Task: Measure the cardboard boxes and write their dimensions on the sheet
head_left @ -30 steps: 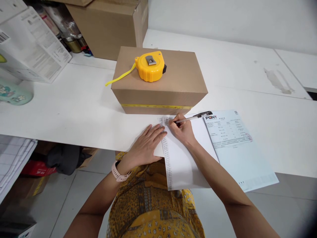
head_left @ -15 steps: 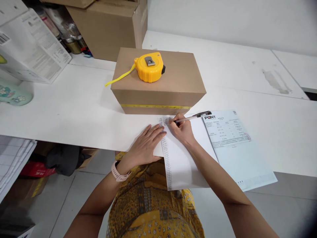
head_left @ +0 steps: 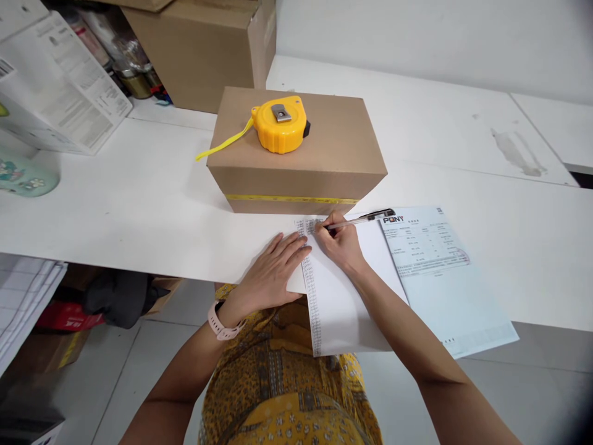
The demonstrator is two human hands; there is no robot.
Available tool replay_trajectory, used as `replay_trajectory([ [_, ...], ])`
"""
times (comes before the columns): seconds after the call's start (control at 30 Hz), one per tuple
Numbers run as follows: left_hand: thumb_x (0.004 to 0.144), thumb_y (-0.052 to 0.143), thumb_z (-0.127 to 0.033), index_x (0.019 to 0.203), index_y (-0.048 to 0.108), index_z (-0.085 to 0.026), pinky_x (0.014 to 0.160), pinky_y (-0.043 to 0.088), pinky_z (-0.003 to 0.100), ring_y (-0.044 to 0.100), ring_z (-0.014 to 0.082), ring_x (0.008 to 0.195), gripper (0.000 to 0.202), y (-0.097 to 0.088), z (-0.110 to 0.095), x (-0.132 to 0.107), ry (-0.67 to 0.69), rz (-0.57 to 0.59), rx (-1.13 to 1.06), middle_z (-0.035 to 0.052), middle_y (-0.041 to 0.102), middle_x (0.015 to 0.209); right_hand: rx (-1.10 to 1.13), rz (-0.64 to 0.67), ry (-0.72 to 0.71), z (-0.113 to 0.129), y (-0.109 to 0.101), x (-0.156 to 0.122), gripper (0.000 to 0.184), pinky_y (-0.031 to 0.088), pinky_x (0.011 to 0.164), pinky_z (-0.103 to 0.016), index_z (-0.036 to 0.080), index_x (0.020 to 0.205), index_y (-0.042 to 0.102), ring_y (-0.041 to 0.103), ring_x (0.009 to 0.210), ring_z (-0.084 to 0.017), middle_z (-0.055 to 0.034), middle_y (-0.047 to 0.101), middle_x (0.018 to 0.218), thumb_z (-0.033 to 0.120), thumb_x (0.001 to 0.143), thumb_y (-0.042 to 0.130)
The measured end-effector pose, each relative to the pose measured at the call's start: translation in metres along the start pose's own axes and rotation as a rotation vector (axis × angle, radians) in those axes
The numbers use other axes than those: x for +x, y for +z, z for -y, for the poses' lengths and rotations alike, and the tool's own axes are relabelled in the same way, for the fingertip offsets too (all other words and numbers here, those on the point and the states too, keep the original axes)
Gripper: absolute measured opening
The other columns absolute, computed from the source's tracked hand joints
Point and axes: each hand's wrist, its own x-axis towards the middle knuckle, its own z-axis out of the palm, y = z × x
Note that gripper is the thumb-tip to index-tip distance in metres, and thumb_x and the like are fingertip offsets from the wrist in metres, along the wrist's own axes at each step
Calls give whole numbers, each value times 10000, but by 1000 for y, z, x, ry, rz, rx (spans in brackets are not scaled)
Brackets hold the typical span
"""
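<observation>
A pen (head_left: 359,219) with a black cap on its back end is gripped in my right hand (head_left: 340,244), its tip low at the top of a white sheet (head_left: 343,309). Small handwriting runs down the sheet's left side, with a second short column beginning under my right fingers. My left hand (head_left: 277,269) lies flat, fingers stretched, across the sheet's left edge and the table. Right of the sheet, partly overlapping it, is a pale blue printed form (head_left: 445,290) headed PONY. Just beyond my hands sits a closed cardboard box (head_left: 333,136), carrying a yellow tape measure (head_left: 280,127) with a wrist strap.
A larger cardboard box (head_left: 199,55) stands behind on the white table (head_left: 139,204). At the left are a white printed carton (head_left: 60,86) and a mint-green bottle (head_left: 28,176). Both papers overhang the table's front edge. Below left lies a dark cloth item (head_left: 118,296).
The view has shifted very slightly. Both hands stay in nearly the same place, the right one still holding the pen against the sheet.
</observation>
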Motion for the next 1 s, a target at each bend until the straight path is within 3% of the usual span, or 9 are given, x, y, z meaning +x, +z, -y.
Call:
replay_trajectory([
  [1.0,811,716,-587,1504,329,-171,1277,167,562,261,345,1529,896,0,0,0,1,2,-1,167,384,1598,-12,-23,-10,-2,-1,1,176,292,514,-269,238,686,450,373,525,-100,77,403,553,220,776,600],
])
